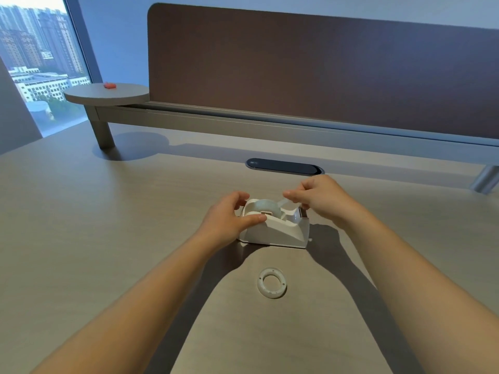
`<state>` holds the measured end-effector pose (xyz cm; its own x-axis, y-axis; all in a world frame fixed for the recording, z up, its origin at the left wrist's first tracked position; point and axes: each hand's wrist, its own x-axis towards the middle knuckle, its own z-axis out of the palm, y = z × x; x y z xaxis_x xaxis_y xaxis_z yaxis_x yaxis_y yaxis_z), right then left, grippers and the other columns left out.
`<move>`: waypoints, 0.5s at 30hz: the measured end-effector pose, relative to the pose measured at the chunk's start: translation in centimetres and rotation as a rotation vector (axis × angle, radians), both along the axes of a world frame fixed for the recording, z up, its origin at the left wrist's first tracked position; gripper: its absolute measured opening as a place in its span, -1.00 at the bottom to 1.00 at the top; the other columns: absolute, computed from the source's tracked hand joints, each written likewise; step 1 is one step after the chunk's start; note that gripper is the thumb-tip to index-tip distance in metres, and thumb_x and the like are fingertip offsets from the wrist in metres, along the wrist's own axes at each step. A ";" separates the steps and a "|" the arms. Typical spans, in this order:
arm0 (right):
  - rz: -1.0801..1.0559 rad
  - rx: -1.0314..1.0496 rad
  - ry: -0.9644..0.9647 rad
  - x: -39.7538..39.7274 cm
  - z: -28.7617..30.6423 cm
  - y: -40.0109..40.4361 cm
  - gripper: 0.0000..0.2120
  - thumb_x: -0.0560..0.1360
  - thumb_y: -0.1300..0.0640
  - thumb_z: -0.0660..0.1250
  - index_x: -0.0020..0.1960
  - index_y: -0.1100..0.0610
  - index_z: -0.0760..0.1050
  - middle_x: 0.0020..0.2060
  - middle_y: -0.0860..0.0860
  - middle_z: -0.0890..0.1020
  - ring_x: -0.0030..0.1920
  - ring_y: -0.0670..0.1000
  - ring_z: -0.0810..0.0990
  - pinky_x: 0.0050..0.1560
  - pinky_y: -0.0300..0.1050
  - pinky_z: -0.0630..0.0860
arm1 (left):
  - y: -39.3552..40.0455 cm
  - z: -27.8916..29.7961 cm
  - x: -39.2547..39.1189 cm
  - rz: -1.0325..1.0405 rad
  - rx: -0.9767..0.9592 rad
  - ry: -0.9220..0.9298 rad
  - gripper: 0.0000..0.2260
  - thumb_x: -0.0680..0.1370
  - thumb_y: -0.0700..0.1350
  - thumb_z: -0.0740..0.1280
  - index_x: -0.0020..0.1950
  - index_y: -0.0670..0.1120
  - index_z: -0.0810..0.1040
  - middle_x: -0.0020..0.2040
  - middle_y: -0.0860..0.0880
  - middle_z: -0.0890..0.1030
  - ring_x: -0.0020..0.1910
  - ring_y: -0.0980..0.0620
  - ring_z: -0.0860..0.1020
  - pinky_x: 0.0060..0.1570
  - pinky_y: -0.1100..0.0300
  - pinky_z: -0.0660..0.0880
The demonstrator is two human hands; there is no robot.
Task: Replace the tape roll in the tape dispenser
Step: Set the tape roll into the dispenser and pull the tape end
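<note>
Nearest on the desk [81,211], centre front: a whitish plastic ring [272,282] lying flat, w/ small dots round its face, well apart from both hands and just near of the dispenser; prob. the spent core, though can't rule out a spare hub. Behind it, mid-desk, the white tape dispenser [275,230] stands upright, cutter end to the right. A clear tape roll [267,207] sits in its cradle, so the swap itself looks done, or close to it. Left hand [229,217] grips the dispenser's left/back end, thumb laid along the near top edge by the roll, fingers curled over the far side; steadying it, I'd say. Right hand [321,197] is above the cutter end, thumb and forefinger pinched on the tape's free end [283,203], a pale strip running from the roll up to the fingertips. Judgement: late stage, roll seated, tape end being led toward the blade. Left to do: lay the end over the cutter, press it down, maybe tear off the lead, clear the ring away. Whether the roll sits fully on its axle, can't tell. Farther back: dark oval cable port [283,166] set in the desk, then a brown divider panel [324,71] on its rail, round side shelf [106,93] far left w/ a small red item [110,85].
</note>
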<state>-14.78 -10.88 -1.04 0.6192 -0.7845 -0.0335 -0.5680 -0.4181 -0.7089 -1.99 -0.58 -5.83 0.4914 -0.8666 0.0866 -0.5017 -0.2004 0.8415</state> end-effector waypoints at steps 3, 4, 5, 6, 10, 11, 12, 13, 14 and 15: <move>-0.037 0.076 -0.065 -1.7 0.4 -0.8 -0.65 0.52 0.02 0.16 -0.40 0.14 0.40 -0.37 0.06 0.45 -0.24 0.02 0.42 -0.01 -0.05 0.32 | -0.2 0.2 -0.4 -0.018 0.007 -0.046 -0.47 0.38 -0.04 0.38 0.30 -0.09 0.32 0.31 -0.09 0.43 0.26 -0.04 0.38 0.17 0.13 0.36; -0.055 0.100 -0.079 -2.1 0.3 -1.0 -0.64 0.53 0.01 0.13 -0.39 0.14 0.39 -0.37 0.05 0.45 -0.25 -0.01 0.42 0.03 -0.06 0.29 | -0.3 0.2 -0.6 -0.025 0.008 -0.052 -0.47 0.38 -0.04 0.38 0.31 -0.09 0.31 0.31 -0.09 0.43 0.26 -0.04 0.38 0.16 0.14 0.37; -0.069 0.122 -0.093 -2.4 0.1 -1.1 -0.62 0.53 -0.01 0.11 -0.39 0.13 0.38 -0.37 0.04 0.45 -0.27 -0.03 0.41 0.05 -0.07 0.27 | -0.4 0.2 -0.7 -0.029 0.007 -0.055 -0.46 0.38 -0.04 0.38 0.31 -0.09 0.31 0.31 -0.09 0.43 0.25 -0.04 0.38 0.13 0.17 0.36; -0.077 0.138 -0.102 -2.5 -0.2 -1.1 -0.61 0.53 -0.03 0.11 -0.40 0.14 0.37 -0.37 0.04 0.45 -0.27 -0.04 0.41 0.05 -0.08 0.26 | -0.6 0.2 -0.9 -0.030 0.003 -0.059 -0.45 0.37 -0.03 0.39 0.31 -0.09 0.31 0.31 -0.10 0.43 0.24 -0.04 0.38 0.10 0.19 0.35; -0.119 0.190 -0.172 -2.5 -1.5 -0.7 -0.66 0.46 -0.03 0.24 -0.42 0.11 0.35 -0.34 0.04 0.48 -0.21 0.01 0.46 -0.01 -0.03 0.32 | -1.0 0.0 -1.4 -0.021 -0.007 -0.064 -0.43 0.36 -0.03 0.40 0.31 -0.10 0.30 0.29 -0.12 0.43 0.20 -0.06 0.41 0.08 0.17 0.37; -0.142 0.217 -0.199 -2.5 -1.8 -0.6 -0.67 0.45 0.01 0.28 -0.43 0.11 0.34 -0.33 0.03 0.50 -0.19 0.02 0.47 -0.02 -0.03 0.34 | -1.0 -0.1 -1.5 -0.017 -0.009 -0.061 -0.43 0.36 -0.04 0.40 0.31 -0.10 0.30 0.29 -0.13 0.44 0.20 -0.06 0.41 0.09 0.15 0.38; -0.162 0.248 -0.220 -2.5 -2.0 -0.6 -0.68 0.44 0.04 0.30 -0.44 0.11 0.33 -0.33 0.04 0.51 -0.17 0.03 0.48 -0.02 -0.03 0.36 | -1.0 -0.2 -1.5 -0.013 -0.013 -0.060 -0.44 0.36 -0.04 0.40 0.31 -0.10 0.31 0.29 -0.13 0.44 0.20 -0.06 0.42 0.10 0.14 0.38; -0.178 0.278 -0.231 -2.5 -2.2 -0.7 -0.68 0.44 0.07 0.31 -0.44 0.11 0.33 -0.31 0.05 0.52 -0.16 0.05 0.49 -0.03 -0.03 0.37 | -1.0 -0.2 -1.5 -0.009 -0.016 -0.060 -0.44 0.36 -0.05 0.40 0.30 -0.10 0.31 0.29 -0.13 0.44 0.20 -0.07 0.42 0.11 0.14 0.38; -0.190 0.306 -0.237 -2.5 -2.5 -0.8 -0.69 0.43 0.09 0.32 -0.44 0.12 0.34 -0.28 0.07 0.54 -0.15 0.06 0.50 -0.03 -0.02 0.39 | -1.0 -0.2 -1.5 -0.006 -0.019 -0.061 -0.45 0.36 -0.06 0.40 0.30 -0.10 0.31 0.29 -0.13 0.45 0.20 -0.06 0.42 0.10 0.16 0.37; -0.201 0.329 -0.239 -2.6 -2.7 -1.0 -0.70 0.43 0.10 0.33 -0.44 0.12 0.35 -0.24 0.09 0.56 -0.14 0.07 0.51 -0.03 -0.02 0.42 | -1.1 -0.3 -1.5 -0.004 -0.020 -0.060 -0.45 0.36 -0.06 0.40 0.30 -0.10 0.31 0.28 -0.13 0.45 0.19 -0.06 0.42 0.08 0.17 0.37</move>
<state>-17.36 -11.85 -3.70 0.4764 -0.8615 -0.1755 -0.4192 -0.0471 -0.9067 -3.48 -1.65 -6.09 0.4816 -0.8662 0.1330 -0.5521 -0.1820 0.8137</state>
